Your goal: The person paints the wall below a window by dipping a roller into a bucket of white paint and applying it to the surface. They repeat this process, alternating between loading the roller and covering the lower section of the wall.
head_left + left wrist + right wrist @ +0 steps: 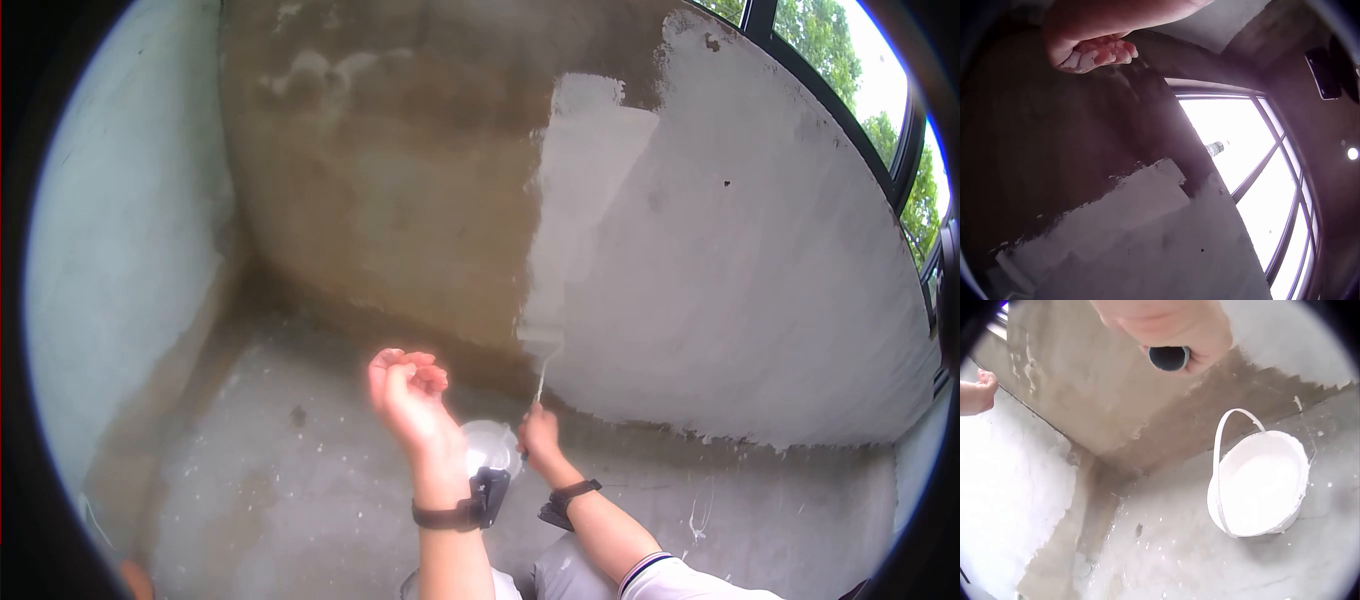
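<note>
As my right grip (541, 437) curls round handle (1169, 358) of roller (541, 340), left grip (412, 398) loosely curled, empty, I'd best overlap white strip (588, 185) evenly.

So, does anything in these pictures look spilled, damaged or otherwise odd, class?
Yes: white specks dot the floor beside the bucket, and a looping white streak marks it too, probably spilled coating. A small dark spot also interrupts the pale coated wall; I cannot tell whether it is a chip or dirt.
</note>
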A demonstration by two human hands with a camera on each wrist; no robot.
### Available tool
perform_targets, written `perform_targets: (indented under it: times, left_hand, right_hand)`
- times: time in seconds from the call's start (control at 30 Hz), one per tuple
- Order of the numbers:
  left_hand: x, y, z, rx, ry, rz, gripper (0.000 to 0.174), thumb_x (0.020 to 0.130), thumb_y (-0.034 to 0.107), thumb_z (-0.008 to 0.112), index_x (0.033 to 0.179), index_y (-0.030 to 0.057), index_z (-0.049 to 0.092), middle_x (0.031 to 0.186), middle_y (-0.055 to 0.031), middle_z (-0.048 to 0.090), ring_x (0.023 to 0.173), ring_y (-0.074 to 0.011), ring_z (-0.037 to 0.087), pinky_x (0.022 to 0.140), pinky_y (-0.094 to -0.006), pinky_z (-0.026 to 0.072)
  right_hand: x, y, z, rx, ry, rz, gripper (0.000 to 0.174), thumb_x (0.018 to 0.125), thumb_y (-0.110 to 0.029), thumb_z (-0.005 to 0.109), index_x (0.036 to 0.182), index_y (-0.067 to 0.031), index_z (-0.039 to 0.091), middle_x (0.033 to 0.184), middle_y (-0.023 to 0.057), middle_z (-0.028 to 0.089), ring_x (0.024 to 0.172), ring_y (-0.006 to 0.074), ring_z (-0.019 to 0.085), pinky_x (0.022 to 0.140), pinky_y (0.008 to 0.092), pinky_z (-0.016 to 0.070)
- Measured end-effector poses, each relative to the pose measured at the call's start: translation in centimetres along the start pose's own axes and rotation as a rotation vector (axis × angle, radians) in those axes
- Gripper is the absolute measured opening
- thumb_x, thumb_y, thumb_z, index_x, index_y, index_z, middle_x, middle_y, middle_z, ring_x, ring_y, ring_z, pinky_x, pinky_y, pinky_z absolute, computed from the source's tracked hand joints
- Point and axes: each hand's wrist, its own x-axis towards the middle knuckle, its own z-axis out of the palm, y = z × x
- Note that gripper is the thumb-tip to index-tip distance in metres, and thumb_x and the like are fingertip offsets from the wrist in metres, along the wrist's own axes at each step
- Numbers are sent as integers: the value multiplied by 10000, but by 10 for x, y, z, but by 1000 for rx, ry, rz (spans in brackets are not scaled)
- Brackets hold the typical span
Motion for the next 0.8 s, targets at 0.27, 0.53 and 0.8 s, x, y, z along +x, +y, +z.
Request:
perform_targets:
  times: [0.27, 0.53, 0.8]
  left_hand:
    - [-2, -12, 6, 59, -18, -29, 139, 847, 59, 456, 974, 97, 498, 808, -45, 571, 659, -130, 507, 643, -292, 417]
    - [4, -13, -2, 77, 1, -38, 135, 844, 65, 461, 972, 99, 494, 817, -42, 567, 673, -129, 512, 644, -294, 420]
    - [8, 19, -2, -231, -154, -45, 133, 833, 43, 529, 954, 100, 523, 816, -27, 548, 669, -141, 496, 637, -287, 425]
  right_hand:
    - [34, 12, 8, -474, 158, -528, 452, 1044, -342, 396, 857, 26, 578, 762, 223, 643, 703, 427, 640, 641, 538, 489]
    - [33, -10, -19, -681, 148, -600, 462, 1046, -358, 379, 917, 32, 589, 875, 293, 653, 884, 520, 611, 770, 607, 448]
    - [68, 29, -97, -1165, 92, -383, 501, 1004, -416, 456, 948, 55, 618, 883, 323, 664, 909, 520, 634, 836, 581, 500]
